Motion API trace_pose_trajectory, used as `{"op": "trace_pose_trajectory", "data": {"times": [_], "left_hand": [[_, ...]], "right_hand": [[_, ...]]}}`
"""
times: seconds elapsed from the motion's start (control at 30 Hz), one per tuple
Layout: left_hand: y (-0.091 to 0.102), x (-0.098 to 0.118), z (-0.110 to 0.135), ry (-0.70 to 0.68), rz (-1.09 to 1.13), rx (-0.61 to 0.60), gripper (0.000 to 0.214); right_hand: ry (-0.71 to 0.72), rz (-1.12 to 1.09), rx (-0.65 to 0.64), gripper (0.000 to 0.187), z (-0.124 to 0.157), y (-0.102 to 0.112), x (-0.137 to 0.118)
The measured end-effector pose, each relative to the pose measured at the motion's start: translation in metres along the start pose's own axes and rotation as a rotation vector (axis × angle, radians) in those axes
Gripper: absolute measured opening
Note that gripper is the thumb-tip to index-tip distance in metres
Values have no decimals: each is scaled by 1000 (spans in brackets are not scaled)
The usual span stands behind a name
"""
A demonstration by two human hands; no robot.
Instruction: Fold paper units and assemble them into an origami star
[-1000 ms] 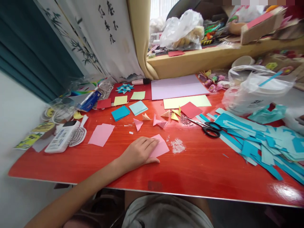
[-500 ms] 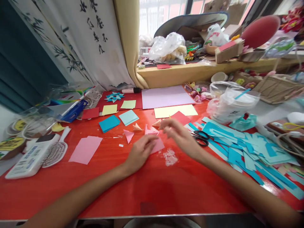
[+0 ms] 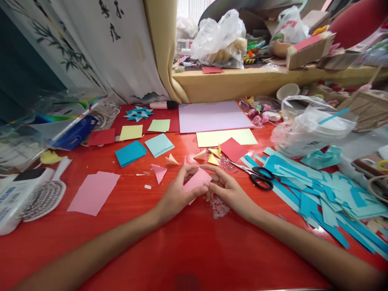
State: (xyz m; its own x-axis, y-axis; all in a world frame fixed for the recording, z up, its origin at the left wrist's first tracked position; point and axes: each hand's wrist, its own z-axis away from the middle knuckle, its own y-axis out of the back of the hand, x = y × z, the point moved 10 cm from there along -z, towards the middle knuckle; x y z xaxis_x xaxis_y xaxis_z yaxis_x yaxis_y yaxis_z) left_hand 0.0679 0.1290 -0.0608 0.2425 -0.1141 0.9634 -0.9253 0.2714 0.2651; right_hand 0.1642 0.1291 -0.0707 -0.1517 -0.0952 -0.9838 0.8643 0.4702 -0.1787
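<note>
At frame centre, my left hand (image 3: 175,197) and right hand (image 3: 230,193) pinch the pink paper square (image 3: 197,180), seemingly mid-fold; I judge creasing needs aligned edges.

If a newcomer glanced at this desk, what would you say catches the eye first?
In the middle of the glossy red table, the left hand and right hand hold a pink paper between them with their fingers. To the right sprawls a heap of blue paper strips, with black-handled scissors lying at its left edge.
</note>
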Motion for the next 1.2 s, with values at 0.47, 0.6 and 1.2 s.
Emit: {"op": "trace_pose_trajectory", "data": {"times": [0.47,0.6,1.2], "left_hand": [[-4,5,-1,33,-49,-56,51],[-1,1,2,117,124,-19,38],[26,1,4,18,112,252,14]], "right_hand": [[14,-64,17,37,1,0,-4],[17,2,8,41,3,0,-5],[-118,-4,124,22,9,10,8]]}}
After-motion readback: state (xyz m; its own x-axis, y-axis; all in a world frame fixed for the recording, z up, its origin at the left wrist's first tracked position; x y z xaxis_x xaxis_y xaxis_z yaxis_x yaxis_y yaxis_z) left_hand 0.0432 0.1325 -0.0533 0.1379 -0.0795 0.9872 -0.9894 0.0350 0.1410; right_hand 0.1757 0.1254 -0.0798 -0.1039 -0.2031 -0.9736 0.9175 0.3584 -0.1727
